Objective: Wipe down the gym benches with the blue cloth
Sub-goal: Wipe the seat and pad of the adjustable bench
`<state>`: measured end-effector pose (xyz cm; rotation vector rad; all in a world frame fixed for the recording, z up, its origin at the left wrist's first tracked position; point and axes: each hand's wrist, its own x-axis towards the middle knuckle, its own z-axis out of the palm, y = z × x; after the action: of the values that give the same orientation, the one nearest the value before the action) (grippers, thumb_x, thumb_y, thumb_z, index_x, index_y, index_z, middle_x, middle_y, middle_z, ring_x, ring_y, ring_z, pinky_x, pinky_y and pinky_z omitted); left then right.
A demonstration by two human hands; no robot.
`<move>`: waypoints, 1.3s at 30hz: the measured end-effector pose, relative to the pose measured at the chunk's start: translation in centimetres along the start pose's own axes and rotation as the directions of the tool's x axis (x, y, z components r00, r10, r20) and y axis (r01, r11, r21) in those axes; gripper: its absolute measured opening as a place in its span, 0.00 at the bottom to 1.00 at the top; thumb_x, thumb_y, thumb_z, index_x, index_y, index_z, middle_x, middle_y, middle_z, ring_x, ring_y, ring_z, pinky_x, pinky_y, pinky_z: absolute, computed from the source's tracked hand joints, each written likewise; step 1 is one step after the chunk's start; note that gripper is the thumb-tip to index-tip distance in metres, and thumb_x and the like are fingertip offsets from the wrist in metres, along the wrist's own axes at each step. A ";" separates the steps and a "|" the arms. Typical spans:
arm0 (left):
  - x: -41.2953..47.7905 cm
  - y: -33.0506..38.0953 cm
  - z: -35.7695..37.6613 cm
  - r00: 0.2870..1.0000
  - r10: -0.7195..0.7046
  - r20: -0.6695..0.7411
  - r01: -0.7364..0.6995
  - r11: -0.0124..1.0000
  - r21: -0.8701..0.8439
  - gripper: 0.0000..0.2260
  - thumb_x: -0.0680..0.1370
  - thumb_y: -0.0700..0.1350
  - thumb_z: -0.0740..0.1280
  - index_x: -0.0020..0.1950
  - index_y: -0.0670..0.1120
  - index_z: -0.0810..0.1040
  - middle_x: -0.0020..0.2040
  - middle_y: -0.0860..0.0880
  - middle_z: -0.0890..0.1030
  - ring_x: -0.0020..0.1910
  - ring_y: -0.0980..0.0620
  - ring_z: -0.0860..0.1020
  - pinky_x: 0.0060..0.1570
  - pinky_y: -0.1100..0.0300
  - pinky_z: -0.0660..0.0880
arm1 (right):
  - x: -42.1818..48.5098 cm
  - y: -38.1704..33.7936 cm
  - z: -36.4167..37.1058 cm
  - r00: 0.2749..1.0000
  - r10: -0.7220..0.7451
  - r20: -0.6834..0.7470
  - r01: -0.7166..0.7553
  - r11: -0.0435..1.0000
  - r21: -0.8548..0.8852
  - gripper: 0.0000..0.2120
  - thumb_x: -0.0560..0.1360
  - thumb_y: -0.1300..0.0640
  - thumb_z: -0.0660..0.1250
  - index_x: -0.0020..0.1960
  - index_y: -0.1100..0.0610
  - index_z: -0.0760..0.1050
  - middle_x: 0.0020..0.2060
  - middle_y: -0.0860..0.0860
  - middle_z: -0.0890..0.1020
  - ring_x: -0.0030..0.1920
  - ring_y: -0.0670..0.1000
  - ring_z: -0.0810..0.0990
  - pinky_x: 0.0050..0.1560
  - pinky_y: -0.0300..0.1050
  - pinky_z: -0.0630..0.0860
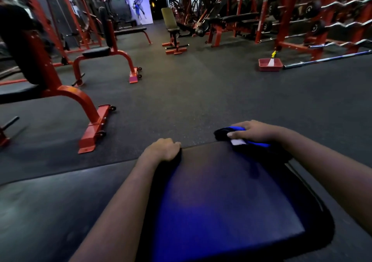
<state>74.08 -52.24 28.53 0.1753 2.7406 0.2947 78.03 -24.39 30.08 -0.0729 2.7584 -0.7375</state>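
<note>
A dark padded bench fills the lower middle of the view, its top lit bluish. My left hand grips the pad's far left corner, fingers curled over the edge. At the far right corner my right hand holds the blue cloth, which is bunched under the fingers and pressed on the pad's edge; a white tag shows on it.
Red-framed benches stand at the left and further back. An incline bench stands in the middle distance. A red tray lies on the rubber floor at the right, beside a barbell and racks.
</note>
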 end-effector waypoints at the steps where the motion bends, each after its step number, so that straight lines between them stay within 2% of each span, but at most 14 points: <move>1: 0.0 -0.9 0.0 1.000 -0.016 -0.002 0.016 1.000 0.006 0.23 0.84 0.52 0.49 0.71 0.38 0.70 0.72 0.37 0.69 0.69 0.40 0.70 0.65 0.53 0.67 | 0.7 0.0 -0.1 0.999 0.041 -0.005 -0.041 0.998 -0.038 0.13 0.78 0.38 0.63 0.60 0.38 0.77 0.60 0.49 0.81 0.63 0.53 0.76 0.64 0.46 0.70; 4: -0.3 -3.4 -0.2 0.998 -0.057 -0.009 0.057 0.997 0.042 0.24 0.84 0.52 0.49 0.70 0.38 0.70 0.72 0.37 0.69 0.69 0.40 0.69 0.66 0.53 0.66 | 3.0 -2.9 1.2 0.995 0.103 -0.013 -0.103 0.952 -0.288 0.20 0.78 0.37 0.60 0.66 0.41 0.74 0.66 0.52 0.77 0.67 0.56 0.73 0.66 0.50 0.68; 8: 0.2 -7.3 -0.6 0.995 -0.104 -0.002 0.104 0.990 0.091 0.25 0.82 0.54 0.46 0.68 0.43 0.72 0.71 0.38 0.70 0.68 0.39 0.71 0.67 0.50 0.67 | 4.8 -9.5 5.1 0.996 -0.088 0.030 0.093 0.926 -0.366 0.23 0.79 0.35 0.57 0.71 0.40 0.68 0.70 0.52 0.73 0.70 0.57 0.71 0.65 0.51 0.66; 12: -0.4 -9.0 -0.9 0.986 -0.163 -0.046 0.166 0.983 0.074 0.23 0.82 0.52 0.47 0.69 0.43 0.71 0.72 0.39 0.69 0.68 0.40 0.70 0.67 0.50 0.67 | 4.0 -10.1 5.3 0.975 -0.201 0.096 0.219 0.942 -0.253 0.21 0.78 0.35 0.58 0.70 0.37 0.68 0.66 0.48 0.76 0.67 0.54 0.73 0.64 0.50 0.67; 16: -0.4 -8.6 -0.4 0.983 -0.165 -0.083 0.169 0.985 0.041 0.23 0.83 0.52 0.49 0.71 0.41 0.70 0.72 0.38 0.69 0.69 0.40 0.70 0.66 0.51 0.67 | 2.8 -5.9 2.1 0.980 -0.119 0.162 0.133 0.988 -0.076 0.13 0.78 0.42 0.65 0.61 0.39 0.76 0.59 0.45 0.80 0.62 0.48 0.77 0.63 0.43 0.70; 19: -0.3 -8.9 0.0 0.982 -0.155 -0.108 0.159 0.987 0.026 0.24 0.83 0.53 0.49 0.70 0.41 0.71 0.72 0.38 0.70 0.68 0.41 0.71 0.66 0.51 0.67 | 3.5 -5.0 1.7 0.990 -0.057 0.128 0.069 0.994 -0.088 0.06 0.78 0.43 0.65 0.54 0.40 0.77 0.57 0.47 0.82 0.58 0.48 0.78 0.59 0.43 0.71; 22: -0.3 -9.0 -0.1 0.982 -0.140 -0.127 0.144 0.989 0.026 0.24 0.82 0.52 0.49 0.70 0.40 0.71 0.71 0.38 0.71 0.68 0.40 0.71 0.65 0.51 0.67 | 4.8 -7.0 3.1 0.995 -0.021 0.102 0.039 0.984 -0.174 0.12 0.79 0.42 0.63 0.59 0.45 0.78 0.60 0.51 0.80 0.59 0.51 0.77 0.58 0.45 0.70; 28: -1.5 -9.5 -1.2 0.988 -0.104 -0.114 0.091 0.989 -0.113 0.19 0.83 0.47 0.51 0.65 0.38 0.74 0.68 0.36 0.72 0.66 0.40 0.72 0.60 0.55 0.68 | 6.6 -14.4 7.8 0.965 -0.230 0.128 0.252 0.947 -0.199 0.16 0.79 0.41 0.62 0.63 0.44 0.76 0.60 0.51 0.80 0.61 0.54 0.76 0.61 0.50 0.71; 30: -1.8 -10.4 -2.1 0.976 -0.115 -0.187 0.069 0.969 -0.237 0.16 0.81 0.43 0.54 0.61 0.39 0.76 0.64 0.37 0.76 0.62 0.39 0.74 0.58 0.55 0.70 | 6.5 -14.7 7.7 0.948 -0.316 0.027 0.315 0.949 0.018 0.10 0.80 0.46 0.63 0.56 0.48 0.79 0.51 0.50 0.83 0.54 0.50 0.79 0.58 0.49 0.73; 32: -2.2 -10.6 -2.8 0.952 -0.124 -0.280 0.007 0.923 -0.384 0.14 0.78 0.40 0.57 0.61 0.41 0.75 0.60 0.38 0.78 0.56 0.40 0.77 0.55 0.56 0.73 | 5.7 -14.1 6.4 0.935 -0.327 -0.140 0.354 0.824 0.442 0.07 0.80 0.53 0.65 0.47 0.56 0.77 0.38 0.49 0.80 0.41 0.47 0.77 0.48 0.46 0.72; 34: -3.0 -9.4 -3.5 0.931 -0.047 -0.361 -0.156 0.843 -0.514 0.17 0.78 0.38 0.59 0.66 0.46 0.72 0.60 0.41 0.78 0.53 0.46 0.78 0.53 0.57 0.74 | 4.6 -13.8 4.8 0.923 -0.283 -0.261 0.380 0.565 0.732 0.16 0.77 0.50 0.68 0.45 0.64 0.73 0.36 0.54 0.76 0.38 0.51 0.74 0.45 0.45 0.68; 36: -4.3 -7.2 -4.6 0.892 0.102 -0.440 -0.372 0.719 -0.587 0.21 0.78 0.37 0.61 0.71 0.49 0.67 0.63 0.47 0.76 0.55 0.53 0.76 0.56 0.59 0.74 | 2.9 -14.5 3.6 0.936 -0.229 -0.267 0.329 0.304 0.894 0.16 0.80 0.49 0.63 0.54 0.63 0.75 0.40 0.53 0.82 0.39 0.51 0.80 0.44 0.42 0.75; 38: -5.8 -5.0 -6.4 0.844 0.191 -0.501 -0.493 0.644 -0.585 0.18 0.80 0.42 0.63 0.70 0.50 0.68 0.62 0.51 0.76 0.58 0.54 0.76 0.51 0.65 0.72 | 1.4 -15.4 2.6 0.939 -0.243 -0.244 0.284 0.143 0.948 0.14 0.83 0.51 0.58 0.60 0.58 0.75 0.45 0.52 0.85 0.41 0.49 0.84 0.41 0.39 0.80; 39: -6.2 -4.1 -7.2 0.822 0.215 -0.528 -0.524 0.648 -0.552 0.13 0.80 0.44 0.64 0.65 0.49 0.70 0.58 0.51 0.77 0.56 0.54 0.77 0.46 0.66 0.72 | 0.8 -15.7 2.3 0.932 -0.256 -0.256 0.288 0.095 0.953 0.15 0.83 0.52 0.57 0.63 0.59 0.74 0.47 0.53 0.84 0.42 0.50 0.84 0.41 0.40 0.81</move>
<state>76.72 -58.57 36.37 0.5423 2.7379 1.6105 77.55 -39.20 35.77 -0.3000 1.6282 -2.5206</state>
